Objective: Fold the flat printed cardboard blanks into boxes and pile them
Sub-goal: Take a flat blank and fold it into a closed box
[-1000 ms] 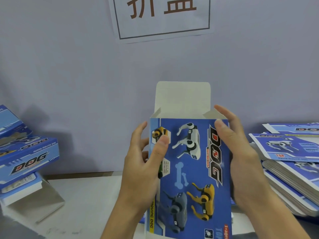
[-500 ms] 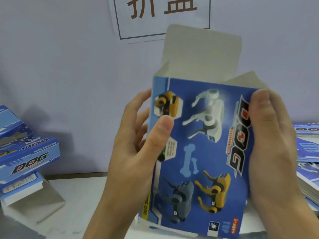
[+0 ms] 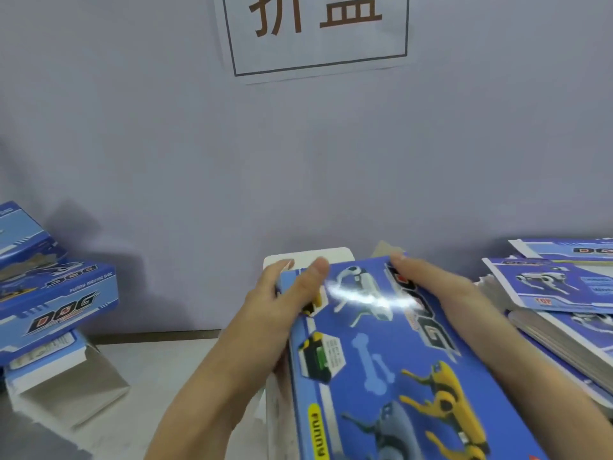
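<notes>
i see a plain pale lavender-grey wall (image 3: 139,127) filling most of the view. a white paper sign (image 3: 318,34) is on it at top centre, with a thin dark border and brown characters, cut off by the top edge. below, a light bench (image 3: 159,366) meets the wall along a brownish strip (image 3: 156,336). soft shadow falls on the wall at left.

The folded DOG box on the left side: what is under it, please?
Under the folded DOG box lies another box, its open grey inside facing the camera, resting on the table. What is deeper beneath or behind them is covered.
</notes>
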Demonstrator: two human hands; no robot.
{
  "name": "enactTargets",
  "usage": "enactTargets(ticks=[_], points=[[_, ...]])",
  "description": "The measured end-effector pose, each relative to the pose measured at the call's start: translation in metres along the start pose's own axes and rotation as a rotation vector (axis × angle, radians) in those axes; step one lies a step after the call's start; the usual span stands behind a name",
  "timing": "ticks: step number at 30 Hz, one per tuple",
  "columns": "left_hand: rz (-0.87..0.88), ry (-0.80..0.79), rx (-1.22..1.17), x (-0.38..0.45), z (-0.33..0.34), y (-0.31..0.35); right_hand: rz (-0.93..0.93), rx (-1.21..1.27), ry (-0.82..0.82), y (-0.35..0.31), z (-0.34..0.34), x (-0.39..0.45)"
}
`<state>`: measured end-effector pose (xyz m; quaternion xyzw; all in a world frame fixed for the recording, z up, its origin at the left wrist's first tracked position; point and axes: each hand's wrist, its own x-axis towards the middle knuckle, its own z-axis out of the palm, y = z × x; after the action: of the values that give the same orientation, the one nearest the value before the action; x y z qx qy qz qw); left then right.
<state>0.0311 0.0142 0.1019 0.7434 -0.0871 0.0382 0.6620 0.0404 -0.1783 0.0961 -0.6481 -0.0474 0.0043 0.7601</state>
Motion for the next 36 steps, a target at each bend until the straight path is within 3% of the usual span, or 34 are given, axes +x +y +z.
enactTargets(ticks=[3,5,7,8,10,11,12,18,32,36], points=[[-0.093,-0.108,-0.084,-0.008,0.001,-0.004,-0.019,-0.088,-0.091,0.018,0.005,0.003],[0.028,-0.221,-0.173,-0.013,-0.012,-0.021,0.0,-0.192,-0.044,0.023,0.005,0.009],[-0.063,-0.034,-0.372,-0.005,-0.022,-0.031,0.011,-0.223,0.017,0.027,0.011,0.005],[-0.098,0.023,-0.35,-0.005,-0.022,-0.03,0.024,-0.216,0.021,0.03,0.015,0.005],[-0.115,-0.111,-0.296,-0.023,-0.007,-0.019,0.005,-0.136,-0.027,0.041,0.013,0.0],[-0.135,-0.103,-0.319,-0.025,-0.007,-0.017,0.0,-0.131,-0.031,0.041,0.016,0.001],[-0.218,-0.044,-0.334,-0.017,-0.004,-0.014,-0.004,-0.124,-0.034,0.042,0.016,0.001],[-0.317,0.241,-0.279,0.006,-0.006,-0.024,-0.002,-0.069,-0.043,0.037,0.026,-0.001],[-0.227,0.165,-0.226,0.008,0.011,-0.027,0.185,0.044,0.028,0.028,0.014,0.002],[-0.208,0.239,-0.242,0.009,0.009,-0.03,0.18,0.106,0.037,0.029,0.018,-0.001]])
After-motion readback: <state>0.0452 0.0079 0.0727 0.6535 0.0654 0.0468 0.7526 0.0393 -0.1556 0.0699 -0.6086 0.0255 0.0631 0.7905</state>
